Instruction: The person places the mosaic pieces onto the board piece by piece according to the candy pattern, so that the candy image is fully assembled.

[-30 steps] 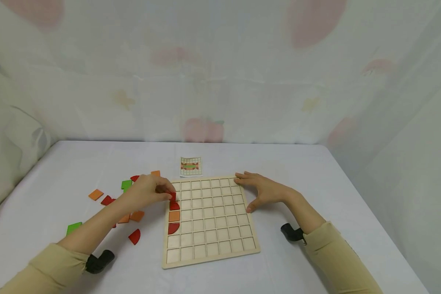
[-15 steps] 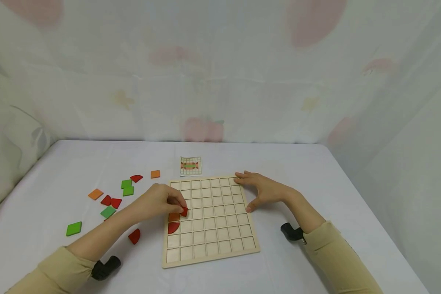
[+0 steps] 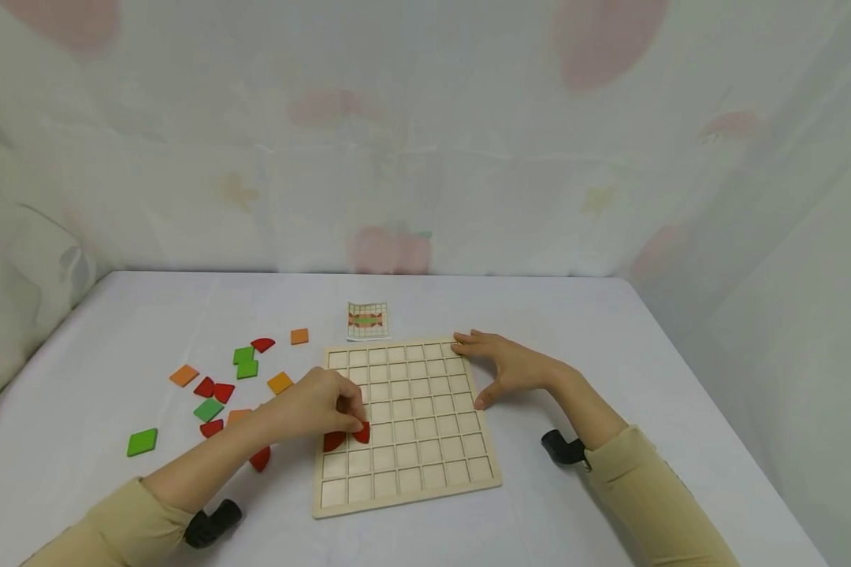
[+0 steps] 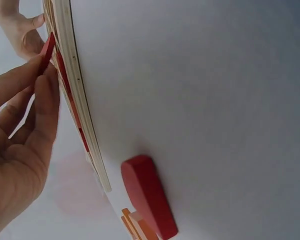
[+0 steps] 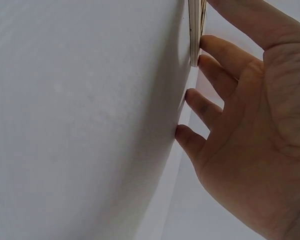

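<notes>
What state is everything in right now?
Held red piece, tilted over board
Left hand, pinching it
Board, flat, partly filled
Right hand, fingers spread at board's edge
Card, face up beyond board
Green tiles, loose left of board
Several orange tiles, loose there
Several other reds, loose there

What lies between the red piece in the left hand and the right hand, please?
Only the board, bare along that stretch, lies between the red piece in the left hand and the right hand, as the head view shows.
</notes>
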Demonstrator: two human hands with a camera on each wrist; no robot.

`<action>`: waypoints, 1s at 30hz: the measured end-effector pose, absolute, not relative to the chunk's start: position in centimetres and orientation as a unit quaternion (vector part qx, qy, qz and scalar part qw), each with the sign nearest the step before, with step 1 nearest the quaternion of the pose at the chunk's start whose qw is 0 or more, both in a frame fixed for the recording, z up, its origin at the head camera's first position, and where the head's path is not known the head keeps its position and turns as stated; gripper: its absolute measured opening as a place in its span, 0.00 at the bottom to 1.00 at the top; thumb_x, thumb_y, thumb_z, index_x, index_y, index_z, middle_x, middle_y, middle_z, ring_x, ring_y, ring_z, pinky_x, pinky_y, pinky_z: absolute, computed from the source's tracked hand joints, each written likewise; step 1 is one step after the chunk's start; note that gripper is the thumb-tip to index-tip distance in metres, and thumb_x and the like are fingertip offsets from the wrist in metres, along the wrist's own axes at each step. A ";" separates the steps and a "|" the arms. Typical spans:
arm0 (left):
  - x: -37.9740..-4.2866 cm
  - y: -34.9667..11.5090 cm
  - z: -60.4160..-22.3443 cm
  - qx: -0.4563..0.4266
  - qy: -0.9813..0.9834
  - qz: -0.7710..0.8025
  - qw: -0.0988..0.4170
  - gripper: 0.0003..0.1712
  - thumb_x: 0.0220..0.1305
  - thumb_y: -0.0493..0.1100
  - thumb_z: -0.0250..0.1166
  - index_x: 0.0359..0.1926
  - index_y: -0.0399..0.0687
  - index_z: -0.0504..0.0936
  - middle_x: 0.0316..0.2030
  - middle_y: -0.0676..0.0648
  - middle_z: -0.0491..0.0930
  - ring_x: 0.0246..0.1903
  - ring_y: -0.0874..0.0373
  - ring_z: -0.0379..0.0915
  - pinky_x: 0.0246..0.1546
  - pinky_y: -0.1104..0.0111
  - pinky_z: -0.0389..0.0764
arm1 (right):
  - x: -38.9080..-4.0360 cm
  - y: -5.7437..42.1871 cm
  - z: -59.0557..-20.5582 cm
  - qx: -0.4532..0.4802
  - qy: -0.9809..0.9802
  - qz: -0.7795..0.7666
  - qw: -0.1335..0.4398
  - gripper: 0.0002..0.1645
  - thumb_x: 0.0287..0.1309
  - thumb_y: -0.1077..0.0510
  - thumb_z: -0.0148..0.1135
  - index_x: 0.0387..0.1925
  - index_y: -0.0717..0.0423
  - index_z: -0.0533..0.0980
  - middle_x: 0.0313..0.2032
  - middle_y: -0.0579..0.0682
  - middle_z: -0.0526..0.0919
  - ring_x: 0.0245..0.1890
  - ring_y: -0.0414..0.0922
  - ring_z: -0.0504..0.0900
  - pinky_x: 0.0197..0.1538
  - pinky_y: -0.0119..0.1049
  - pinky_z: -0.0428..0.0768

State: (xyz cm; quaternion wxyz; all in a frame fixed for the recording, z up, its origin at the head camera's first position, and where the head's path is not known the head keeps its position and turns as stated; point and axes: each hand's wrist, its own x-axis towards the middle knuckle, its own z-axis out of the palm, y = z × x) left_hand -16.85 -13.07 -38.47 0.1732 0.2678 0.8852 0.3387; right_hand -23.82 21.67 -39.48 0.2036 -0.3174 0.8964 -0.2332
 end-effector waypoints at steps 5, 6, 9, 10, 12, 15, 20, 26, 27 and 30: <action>-16.7 -12.9 -38.7 0.269 0.884 0.336 0.180 0.08 0.55 0.39 0.73 0.23 0.55 0.84 0.21 0.59 0.81 0.24 0.68 0.71 0.27 0.76 0.74 | -23.8 21.7 -39.5 -0.316 0.897 -0.233 0.202 0.61 0.38 0.41 0.80 0.74 0.48 0.61 0.78 0.48 0.52 0.80 0.58 0.43 0.76 0.64 0.47; -16.7 -12.8 -38.7 0.270 0.884 0.336 0.179 0.08 0.55 0.39 0.73 0.23 0.55 0.84 0.21 0.60 0.81 0.24 0.68 0.71 0.27 0.76 0.74 | -23.8 21.7 -39.5 -0.316 0.897 -0.233 0.202 0.61 0.38 0.41 0.80 0.74 0.48 0.61 0.78 0.48 0.52 0.80 0.58 0.43 0.76 0.64 0.47; -16.8 -12.8 -38.8 0.269 0.885 0.337 0.177 0.08 0.55 0.39 0.73 0.23 0.56 0.84 0.21 0.60 0.81 0.25 0.68 0.71 0.28 0.76 0.74 | -23.7 21.7 -39.4 -0.314 0.898 -0.232 0.202 0.61 0.38 0.41 0.80 0.74 0.48 0.61 0.78 0.47 0.52 0.80 0.57 0.44 0.77 0.63 0.47; -16.8 -12.8 -38.8 0.268 0.885 0.338 0.177 0.08 0.55 0.39 0.73 0.23 0.56 0.84 0.21 0.60 0.81 0.25 0.68 0.71 0.28 0.76 0.74 | -23.7 21.7 -39.4 -0.313 0.899 -0.231 0.202 0.61 0.38 0.41 0.80 0.74 0.47 0.61 0.78 0.47 0.52 0.80 0.57 0.44 0.77 0.62 0.47; -16.8 -12.8 -38.9 0.268 0.884 0.340 0.176 0.08 0.55 0.40 0.73 0.23 0.56 0.84 0.21 0.60 0.82 0.25 0.68 0.72 0.28 0.76 0.74 | -23.7 21.7 -39.3 -0.315 0.899 -0.228 0.199 0.61 0.38 0.40 0.80 0.74 0.47 0.61 0.78 0.47 0.52 0.80 0.57 0.44 0.77 0.63 0.48; -16.8 -12.8 -39.1 0.269 0.884 0.340 0.173 0.08 0.54 0.39 0.74 0.23 0.56 0.84 0.21 0.60 0.82 0.25 0.68 0.72 0.28 0.76 0.75 | -23.7 21.8 -39.4 -0.318 0.899 -0.228 0.198 0.61 0.38 0.41 0.80 0.74 0.48 0.61 0.78 0.48 0.53 0.80 0.58 0.44 0.76 0.63 0.48; -16.9 -12.8 -39.5 0.276 0.885 0.338 0.163 0.09 0.53 0.38 0.74 0.22 0.56 0.84 0.22 0.61 0.81 0.25 0.70 0.72 0.28 0.76 0.76 | -23.8 21.7 -39.4 -0.323 0.896 -0.234 0.196 0.61 0.38 0.41 0.80 0.73 0.49 0.61 0.78 0.49 0.53 0.80 0.59 0.44 0.76 0.64 0.47; -16.9 -12.9 -39.6 0.278 0.884 0.340 0.160 0.09 0.53 0.38 0.74 0.22 0.56 0.84 0.22 0.61 0.81 0.25 0.70 0.72 0.28 0.76 0.76 | -23.8 21.7 -39.5 -0.321 0.896 -0.238 0.196 0.61 0.38 0.42 0.80 0.73 0.49 0.62 0.78 0.49 0.53 0.80 0.59 0.44 0.76 0.64 0.48; -16.9 -13.0 -39.6 0.279 0.883 0.341 0.161 0.09 0.54 0.38 0.74 0.22 0.56 0.84 0.23 0.61 0.81 0.25 0.70 0.72 0.28 0.76 0.76 | -23.8 21.7 -39.5 -0.320 0.895 -0.239 0.197 0.61 0.38 0.42 0.80 0.73 0.49 0.62 0.78 0.48 0.53 0.80 0.59 0.44 0.76 0.64 0.47; -16.8 -13.0 -39.5 0.280 0.883 0.340 0.161 0.09 0.54 0.38 0.74 0.23 0.56 0.84 0.22 0.61 0.81 0.25 0.70 0.72 0.28 0.76 0.76 | -23.7 21.6 -39.4 -0.317 0.896 -0.237 0.200 0.61 0.38 0.41 0.80 0.73 0.48 0.61 0.78 0.48 0.53 0.80 0.58 0.44 0.76 0.64 0.47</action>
